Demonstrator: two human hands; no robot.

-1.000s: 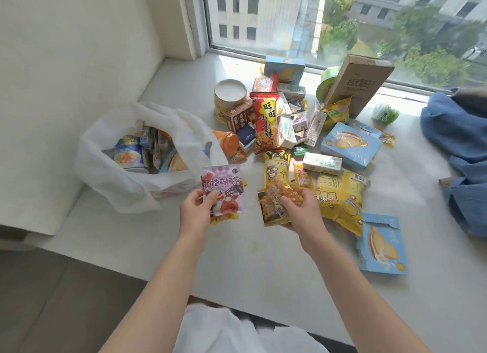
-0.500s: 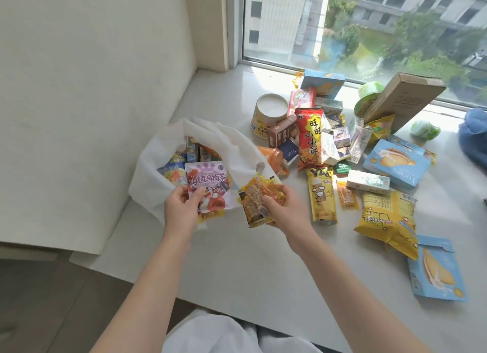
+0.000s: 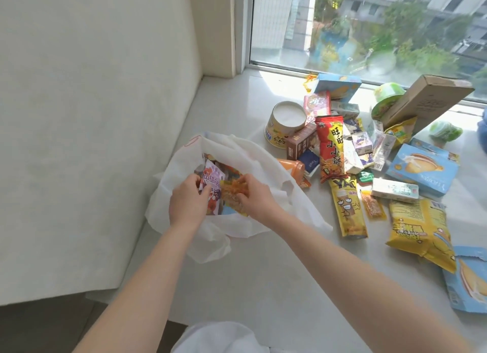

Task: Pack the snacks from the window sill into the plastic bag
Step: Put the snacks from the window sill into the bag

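Observation:
A white plastic bag (image 3: 253, 157) lies open on the pale window sill (image 3: 263, 273) beside the left wall. Both my hands are inside its mouth. My left hand (image 3: 188, 201) grips a purple snack pouch (image 3: 210, 180) with red fruit on it. My right hand (image 3: 254, 196) grips a clear pack of orange-brown snacks (image 3: 232, 194), touching the pouch. Other packets show dimly deeper in the bag. To the right, several loose snacks lie in a heap: a red tall bag (image 3: 330, 147), a yellow stick pack (image 3: 347, 207), a yellow chip bag (image 3: 419, 229).
A round tub (image 3: 286, 120), a brown box (image 3: 300, 142), an orange bottle (image 3: 292, 168), blue cake boxes (image 3: 421, 168) and a tilted cardboard box (image 3: 427, 99) crowd the sill by the window. Another blue pack (image 3: 467, 281) lies at the right edge. A wall bounds the left.
Both hands carried their packs left from the open sill into the bag's mouth. The view swung left with them.

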